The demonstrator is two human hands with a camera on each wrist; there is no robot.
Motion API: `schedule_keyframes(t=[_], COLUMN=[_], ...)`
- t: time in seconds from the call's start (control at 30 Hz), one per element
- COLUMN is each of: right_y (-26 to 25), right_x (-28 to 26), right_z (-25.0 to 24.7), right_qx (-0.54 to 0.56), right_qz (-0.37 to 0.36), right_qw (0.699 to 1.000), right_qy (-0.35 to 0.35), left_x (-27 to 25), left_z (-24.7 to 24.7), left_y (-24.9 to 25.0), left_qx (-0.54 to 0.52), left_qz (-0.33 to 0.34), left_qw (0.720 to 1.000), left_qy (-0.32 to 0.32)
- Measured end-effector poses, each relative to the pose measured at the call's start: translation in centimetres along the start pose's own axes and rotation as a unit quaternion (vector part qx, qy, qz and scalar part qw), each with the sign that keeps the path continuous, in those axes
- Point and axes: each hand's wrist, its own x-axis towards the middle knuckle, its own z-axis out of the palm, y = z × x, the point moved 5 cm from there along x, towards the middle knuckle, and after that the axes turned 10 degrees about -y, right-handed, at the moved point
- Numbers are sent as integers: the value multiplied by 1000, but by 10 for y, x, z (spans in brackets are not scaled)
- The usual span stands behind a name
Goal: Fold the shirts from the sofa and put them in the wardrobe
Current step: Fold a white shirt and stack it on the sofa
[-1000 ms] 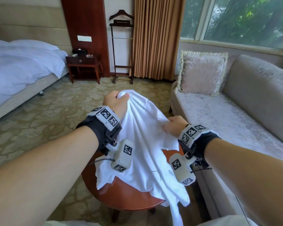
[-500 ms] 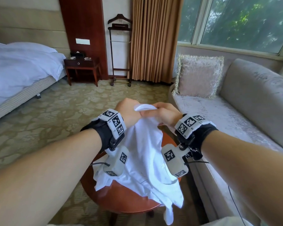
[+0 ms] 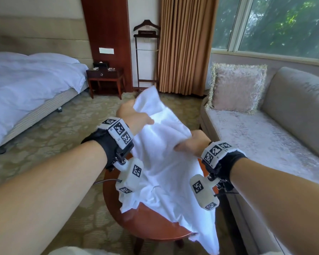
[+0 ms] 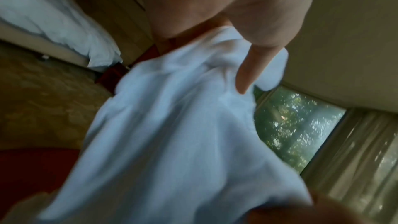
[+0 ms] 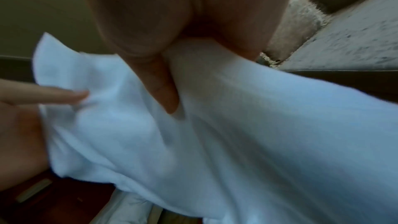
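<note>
Hands parted | left hand [image 3: 132, 115], right hand [image 3: 192, 144] pinching shirt [image 3: 162, 162] | hanging below grip

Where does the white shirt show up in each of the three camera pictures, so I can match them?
Head: the shirt is at centre, held up by both hands, its lower part draped on the round table.
Left wrist: the shirt fills the middle, hanging from the left hand at top.
Right wrist: the shirt spreads across the lower frame, below the right hand.
Shared landmark: the red-brown table, visible in every view.
</note>
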Motion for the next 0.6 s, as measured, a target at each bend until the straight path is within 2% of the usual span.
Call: schedule_keyframes(t=[0.07, 0.17, 0.27, 0.33, 0.4, 0.47, 0.53, 0.6], right_y=[-17, -41, -55, -56, -54, -52, -43, -33], right_x=[-2, -7, -13, -14, -18, -22, -25, -29], right_z=[4, 15, 22, 21, 13, 4, -1, -2], right_qx=[-25, -93, -129, -115, -101, -150, -226, -262], right_qz=[-41, -86, -120, -131, -124, -93, -28, 29], right_qw=[999, 991, 981, 981, 983, 982, 972, 963], right_qy=[-9, -54, -82, -90, -87, -65, -54, -60], left_x=[-1, -9, -15, -19, -17, -15, -16, -19], left_z=[6, 25, 46, 50, 45, 35, 24, 12], left_y=[-2, -2, -2, 3, 4, 9, 15, 24], left_qx=[73, 199, 220, 261, 274, 230, 127, 12], left_qz=[38, 86, 107, 105, 108, 106, 94, 78], left_qw=[996, 970, 939, 920, 917, 943, 972, 988], left_qy=[-34, -111, -240, -274, -269, -217, -172, -136])
